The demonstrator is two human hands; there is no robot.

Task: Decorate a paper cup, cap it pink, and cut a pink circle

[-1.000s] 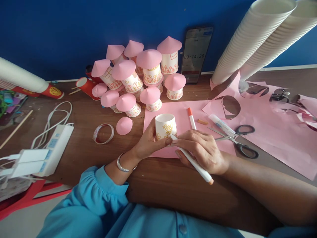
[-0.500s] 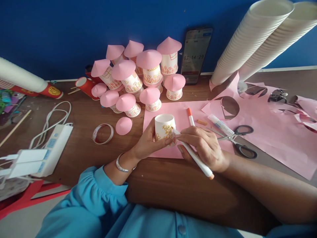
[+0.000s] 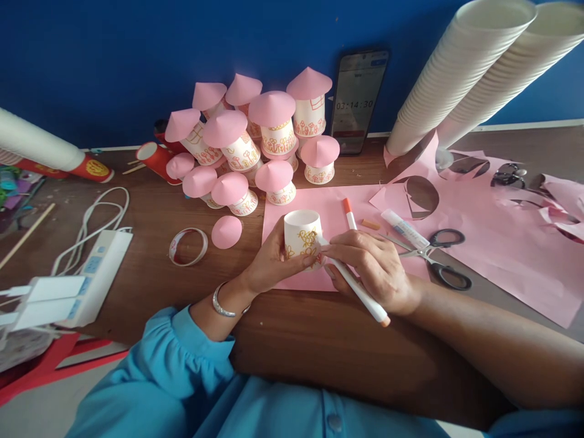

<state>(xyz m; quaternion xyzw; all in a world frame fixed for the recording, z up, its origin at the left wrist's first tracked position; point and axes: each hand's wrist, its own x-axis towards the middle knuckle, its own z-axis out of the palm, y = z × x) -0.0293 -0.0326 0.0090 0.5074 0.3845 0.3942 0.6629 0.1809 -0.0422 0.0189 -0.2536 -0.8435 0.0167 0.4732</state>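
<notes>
My left hand (image 3: 274, 258) grips a small white paper cup (image 3: 303, 234) standing upside down on a pink paper sheet (image 3: 319, 207). Yellow and orange drawings cover the cup's side. My right hand (image 3: 371, 267) holds a white marker pen (image 3: 358, 291) with its tip against the cup's wall. A loose pink paper cone (image 3: 227, 232) lies to the left of the cup. Behind it stands a cluster of decorated cups with pink cone roofs (image 3: 255, 143).
A second marker (image 3: 349, 213), an orange cap (image 3: 370, 224), a glue tube (image 3: 404, 229) and scissors (image 3: 438, 258) lie right of the cup. Cut pink paper (image 3: 511, 237), tall cup stacks (image 3: 460, 73), a phone (image 3: 358, 100), a tape ring (image 3: 188, 246) and a power strip (image 3: 86, 277) surround the work area.
The marker tip has shifted slightly up along the cup's side, with more orange marks showing. The phone's timer has advanced by one second. Both hands stay in place.
</notes>
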